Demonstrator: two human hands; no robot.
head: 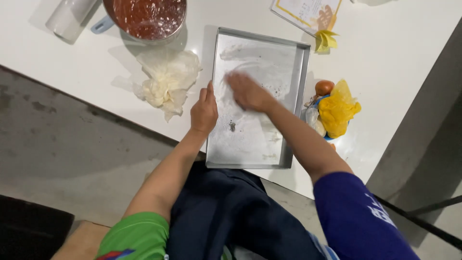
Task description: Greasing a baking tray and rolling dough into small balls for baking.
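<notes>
Gripping the near-left rim of the tray (294, 103), the left hand (204, 113) is curled shut on its edge, thumb up along the wall, which seems meant to keep the pan from sliding. The right hand (246, 91) lies flat and open inside the tray, palm down on the greased or floured bottom, holding nothing; it is blurred, so how its fingers are spread cannot be told. The tray sits on the white table (394, 62), its near end jutting over the table's edge above the lap. Just left of it lies a crumpled paper (168, 82), and beyond that a pot (147, 17) of red-brown mix. Close on the right are an onion (324, 87) and a yellow bag (338, 110), crowding that side; a card (308, 12) lies farther off.
</notes>
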